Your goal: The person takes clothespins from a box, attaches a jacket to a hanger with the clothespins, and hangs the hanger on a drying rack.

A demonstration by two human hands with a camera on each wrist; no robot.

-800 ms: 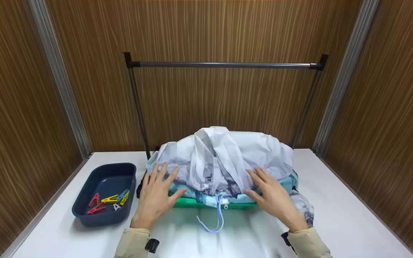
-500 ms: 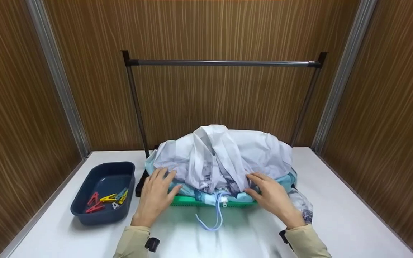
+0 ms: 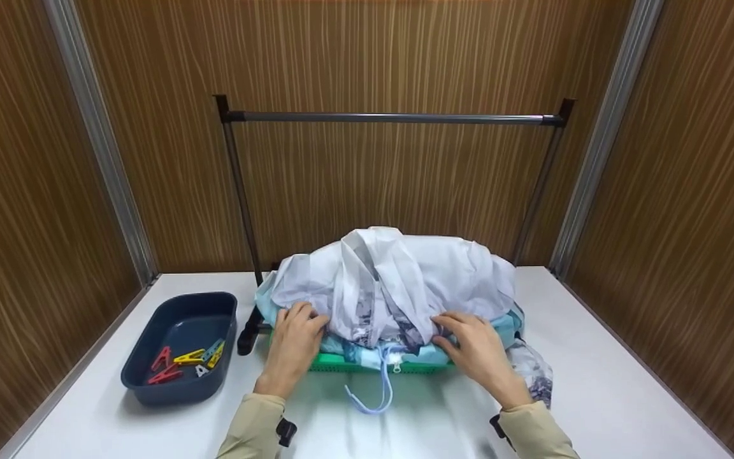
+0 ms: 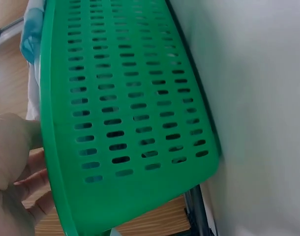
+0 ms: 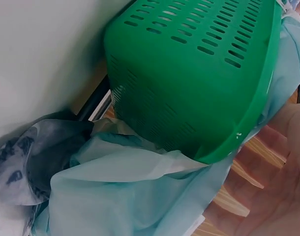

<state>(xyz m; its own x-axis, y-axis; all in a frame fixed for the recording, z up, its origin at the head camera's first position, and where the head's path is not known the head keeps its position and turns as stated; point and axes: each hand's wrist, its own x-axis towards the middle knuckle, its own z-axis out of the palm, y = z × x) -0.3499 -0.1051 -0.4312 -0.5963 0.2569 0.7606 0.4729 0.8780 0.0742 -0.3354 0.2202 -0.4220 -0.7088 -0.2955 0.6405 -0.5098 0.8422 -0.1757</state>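
In the head view, a thin white garment with grey print [image 3: 456,268] lies heaped over light blue cloth [image 3: 507,325] in a green slotted basket [image 3: 373,366]. A pale blue drawstring [image 3: 385,389] and a zip pull hang over its front. My left hand [image 3: 295,347] is at the heap's left front, fingers bent and thumb close to them; the fingertips' hold is hidden. My right hand [image 3: 478,357] touches the white cloth at the right front, thumb and forefinger apart. The left wrist view puts my left hand [image 4: 12,172] beside the basket rim [image 4: 51,123]. In the right wrist view, my right hand [image 5: 268,187] has its fingers spread.
A dark blue tub [image 3: 182,319] at the left holds several red, yellow, grey and white clothespins [image 3: 188,357]. Behind the basket stands a black rack with a metal rail [image 3: 392,118]. A printed piece of cloth [image 3: 532,376] hangs at the basket's right. Wood-patterned walls enclose the white table [image 3: 596,395].
My left hand has moved slightly right and its spread fingers have bent in toward the thumb. My right hand's fingers have drawn closer together at the white garment. The heap has barely moved.
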